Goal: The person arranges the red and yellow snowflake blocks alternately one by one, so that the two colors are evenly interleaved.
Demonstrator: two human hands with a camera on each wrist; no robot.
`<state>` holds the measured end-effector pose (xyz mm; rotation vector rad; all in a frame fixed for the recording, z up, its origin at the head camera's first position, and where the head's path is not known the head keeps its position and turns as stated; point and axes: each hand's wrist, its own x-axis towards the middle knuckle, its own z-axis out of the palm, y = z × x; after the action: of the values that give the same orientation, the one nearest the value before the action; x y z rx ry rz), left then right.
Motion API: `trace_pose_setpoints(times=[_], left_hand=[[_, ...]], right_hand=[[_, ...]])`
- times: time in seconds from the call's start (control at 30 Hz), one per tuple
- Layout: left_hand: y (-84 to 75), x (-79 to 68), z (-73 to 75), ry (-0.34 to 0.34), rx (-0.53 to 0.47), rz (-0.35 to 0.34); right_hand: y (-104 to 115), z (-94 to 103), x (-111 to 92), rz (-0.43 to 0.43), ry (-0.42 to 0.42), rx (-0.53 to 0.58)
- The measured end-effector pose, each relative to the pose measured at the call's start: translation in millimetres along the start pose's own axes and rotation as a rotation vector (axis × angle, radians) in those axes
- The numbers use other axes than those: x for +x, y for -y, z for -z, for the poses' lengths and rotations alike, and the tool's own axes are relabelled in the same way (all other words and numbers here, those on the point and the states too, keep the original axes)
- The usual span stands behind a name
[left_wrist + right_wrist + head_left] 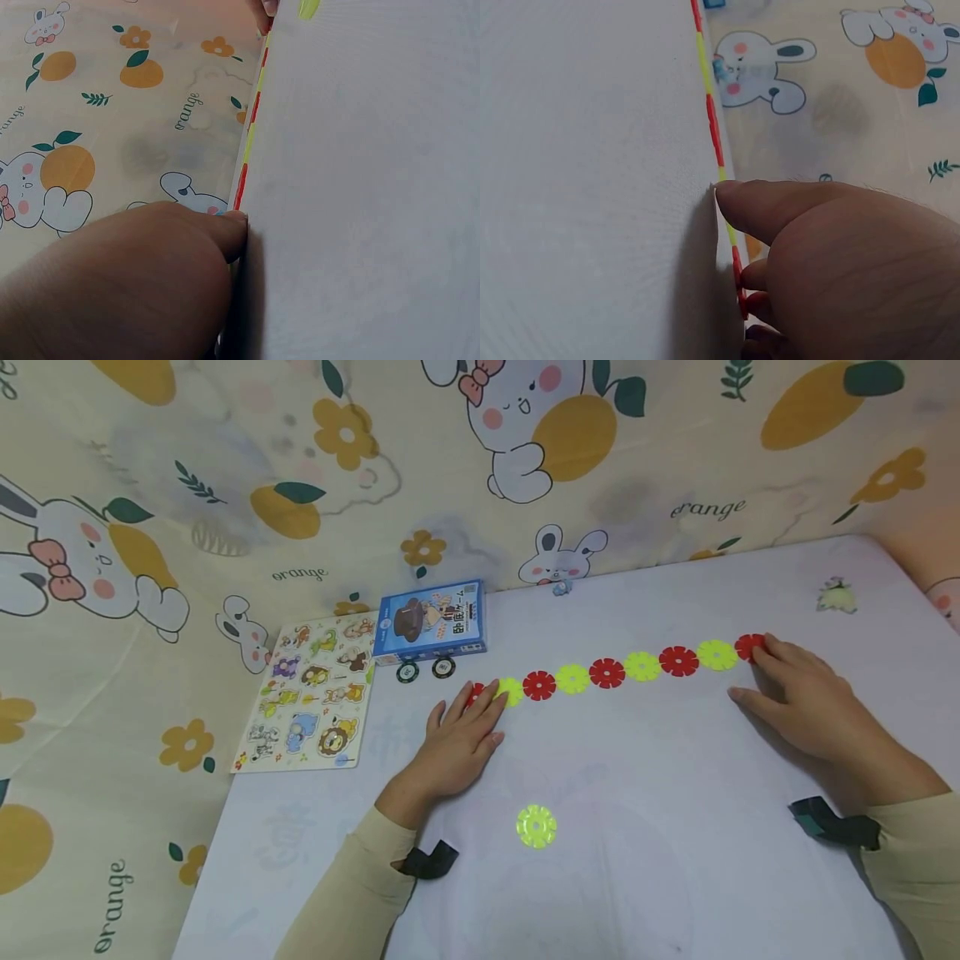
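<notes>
A row of red and yellow-green notched plastic discs [607, 673] lies flat across the table, colours alternating, edges close together. My left hand [455, 747] rests at the row's left end, fingers fairly straight over the end red disc [475, 693] and onto the yellow-green disc [511, 692] beside it. Part of that red disc is hidden. At the other end my right hand [813, 702] touches the last red disc [749, 647] with its fingertips, thumb out to the side. One loose yellow-green disc [536, 826] lies nearer me. In the right wrist view the row [715, 129] shows edge-on.
A blue card-game box [431, 620] stands at the back left, with two dark round tokens [444, 667] before it. To its left lies an animal picture board [307, 693]. A small pale-green figure [836, 596] is at the far right. A patterned cloth [420, 460] hangs behind.
</notes>
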<state>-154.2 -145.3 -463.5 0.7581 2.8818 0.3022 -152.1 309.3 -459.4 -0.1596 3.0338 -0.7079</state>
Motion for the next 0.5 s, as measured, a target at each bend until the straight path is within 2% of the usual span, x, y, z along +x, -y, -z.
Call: trace_pose_setpoints(times=[0.5], left_hand=[[1.0,-0.2,-1.4,0.0,0.01,0.001]], right_hand=[[0.3,4.4,-1.5,-0.006,0.034,0.027]])
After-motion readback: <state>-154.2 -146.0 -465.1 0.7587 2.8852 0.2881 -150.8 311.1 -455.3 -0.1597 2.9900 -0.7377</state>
